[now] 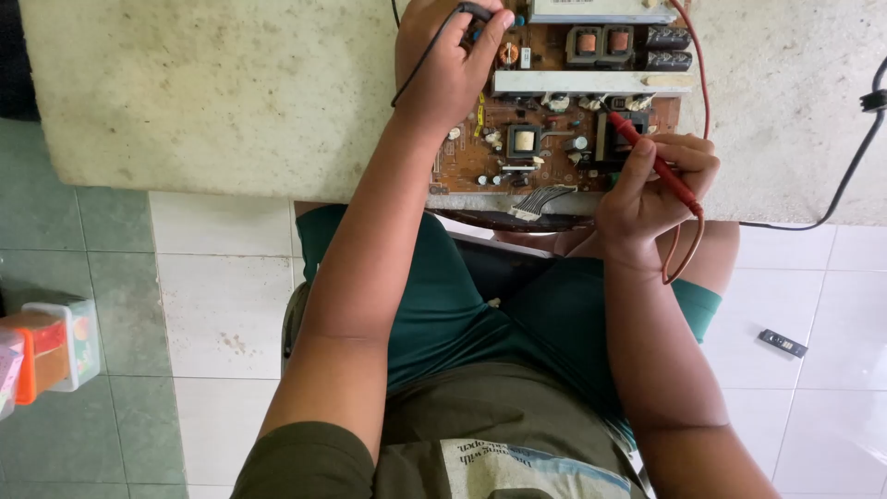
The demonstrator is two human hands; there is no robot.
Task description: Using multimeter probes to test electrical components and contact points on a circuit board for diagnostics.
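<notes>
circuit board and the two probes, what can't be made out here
All from the head view:
- Black probe: its tip is hidden under the left hand, so the contact point cannot be told.
- Circuit board: its far end is cut off by the top edge.
- Red probe in the right hand: which part its tip touches is too small to tell.
- Red lead and black cable: both run out of frame.
</notes>
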